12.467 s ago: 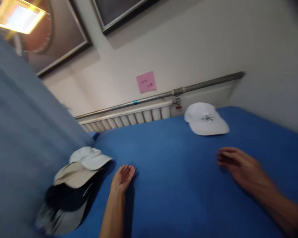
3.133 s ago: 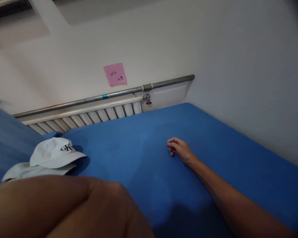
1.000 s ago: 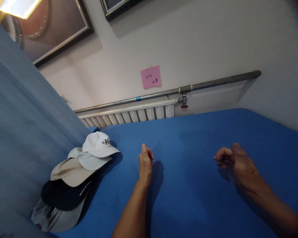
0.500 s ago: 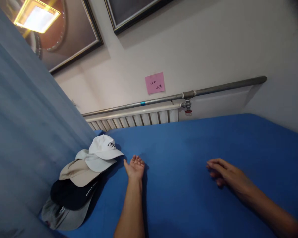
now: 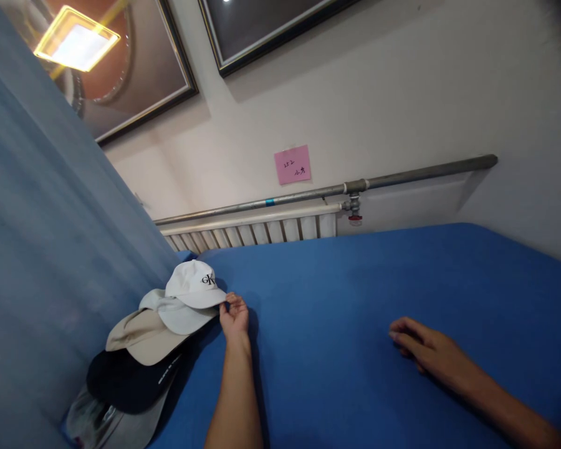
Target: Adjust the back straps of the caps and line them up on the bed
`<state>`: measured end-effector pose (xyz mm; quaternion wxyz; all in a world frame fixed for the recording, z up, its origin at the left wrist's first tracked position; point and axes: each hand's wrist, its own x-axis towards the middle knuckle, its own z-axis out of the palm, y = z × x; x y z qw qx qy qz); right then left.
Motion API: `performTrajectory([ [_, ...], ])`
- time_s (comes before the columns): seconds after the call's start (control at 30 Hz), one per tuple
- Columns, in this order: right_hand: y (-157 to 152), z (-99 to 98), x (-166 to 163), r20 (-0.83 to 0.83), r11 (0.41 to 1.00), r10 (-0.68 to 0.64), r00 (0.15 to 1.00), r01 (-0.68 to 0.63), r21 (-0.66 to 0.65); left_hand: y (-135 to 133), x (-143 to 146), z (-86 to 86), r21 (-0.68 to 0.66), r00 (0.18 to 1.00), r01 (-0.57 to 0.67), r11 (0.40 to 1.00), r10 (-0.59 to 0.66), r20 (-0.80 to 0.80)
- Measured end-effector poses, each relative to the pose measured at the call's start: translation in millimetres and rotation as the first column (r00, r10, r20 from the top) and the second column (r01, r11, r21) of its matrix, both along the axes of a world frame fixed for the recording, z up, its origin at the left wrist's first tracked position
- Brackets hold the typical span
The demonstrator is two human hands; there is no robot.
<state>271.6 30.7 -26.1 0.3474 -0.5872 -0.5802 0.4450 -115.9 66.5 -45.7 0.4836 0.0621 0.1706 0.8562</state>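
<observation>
At the top of a row of overlapping caps is a white baseball cap (image 5: 189, 280) with black letters on its front. My left hand (image 5: 235, 315) is at the edge of its brim, thumb under and fingers curled against it. Behind it lie a pale grey-white cap (image 5: 182, 317), a beige cap (image 5: 144, 337), a black cap (image 5: 126, 380) with small white lettering, and a grey cap (image 5: 140, 418) cut off by the lower edge. My right hand (image 5: 423, 346) hovers over the blue sheet at the right, thumb and fingers curled together, holding nothing I can see.
A blue-covered bed (image 5: 318, 324) spreads beneath both hands. A blue-grey curtain (image 5: 51, 218) hangs at the left, close by the caps. Along the wall run a metal pipe (image 5: 308, 195) with a red valve (image 5: 354, 219) and a white radiator (image 5: 262, 231). A pink note (image 5: 292, 165) is stuck above.
My left hand has moved left from the sheet to the white cap's brim and closed on it. My right hand has curled its fingers closer together, staying in about the same place.
</observation>
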Motion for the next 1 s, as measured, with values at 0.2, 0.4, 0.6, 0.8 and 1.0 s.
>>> performTrajectory([
  [0.2, -1, -0.5, -1, 0.030, 0.996, 0.022, 0.999, -0.025, 0.088, -5, 6, 3.8, -0.050, 0.995, 0.041, 0.998, -0.045, -0.089],
  [0.4, -2, -6.6, -2, -0.055, 0.992, 0.026, 0.998, -0.019, 0.125, -14, 68, 9.9, -0.194, 0.877, 0.348, 0.917, -0.392, -0.278],
  [0.6, 9, -3.1, 21, -0.441, 0.949, -0.267, 0.857, 0.313, 0.034, -36, 103, 13.1, -0.366, 0.643, 0.536, 0.761, -0.649, -0.407],
  [0.8, 7, 10.0, 56, -0.599, 0.965, -0.230, 0.767, 0.258, -0.040, -47, 104, 21.2, -0.573, 0.440, 0.482, 0.663, -0.749, -0.496],
  [1.0, -11, 21.2, 37, -0.595, 0.976, 0.207, 0.777, -0.209, 0.066, -51, 111, 28.3, -0.558, 0.497, 0.356, 0.749, -0.658, -0.566],
])
